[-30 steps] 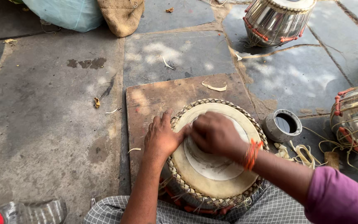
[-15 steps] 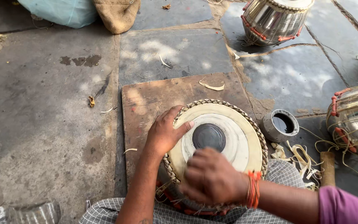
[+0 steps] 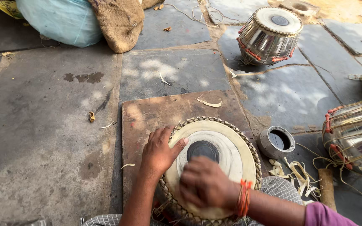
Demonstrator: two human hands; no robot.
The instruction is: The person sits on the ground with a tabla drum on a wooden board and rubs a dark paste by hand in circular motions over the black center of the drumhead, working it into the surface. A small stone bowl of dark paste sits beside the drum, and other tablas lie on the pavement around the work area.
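A small drum [image 3: 225, 146] with a cream skin, a black round spot and a braided rim rests on a wooden board [image 3: 164, 111] in front of me. My left hand [image 3: 160, 152] lies flat on the drum's left rim, thumb on the skin. My right hand [image 3: 206, 186], with an orange thread at the wrist, is bunched into a fist pressing on the near part of the skin; it is blurred and I cannot see anything in it.
A metal-bodied drum [image 3: 269, 35] stands at the back right, another [image 3: 355, 136] at the right edge. A small round tin [image 3: 276, 142], pale strips [image 3: 292, 171] and a wooden stick [image 3: 327, 188] lie right of the board. Sacks [image 3: 80, 19] sit at the back left on the stone floor.
My right hand has slid from the drum's centre toward me, uncovering the black spot. My left hand has stayed on the left rim.
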